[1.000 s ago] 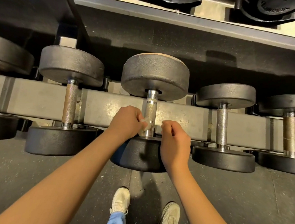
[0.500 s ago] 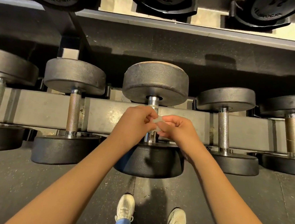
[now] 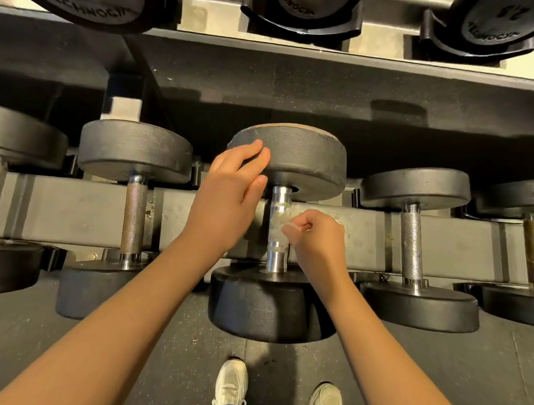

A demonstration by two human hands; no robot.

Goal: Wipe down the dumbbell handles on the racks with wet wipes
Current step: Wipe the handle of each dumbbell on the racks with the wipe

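Centre of frame: left hand (image 3: 230,196) has let go of the wet wipe (image 3: 281,231) and lifted, fingers loose and spread over the far head of the centre dumbbell (image 3: 307,164). Right hand (image 3: 317,239) alone now pinches the wipe against the chrome handle (image 3: 280,197). Judgement: wipe passed over to the right hand; wiping of this handle is not finished.

At frame centre, the right grip (image 3: 317,239) pinches a wet wipe (image 3: 277,230) against the middle dumbbell's handle (image 3: 281,197); the left grip (image 3: 227,195) lays straight fingers (image 3: 250,151) on its upper head (image 3: 308,160).
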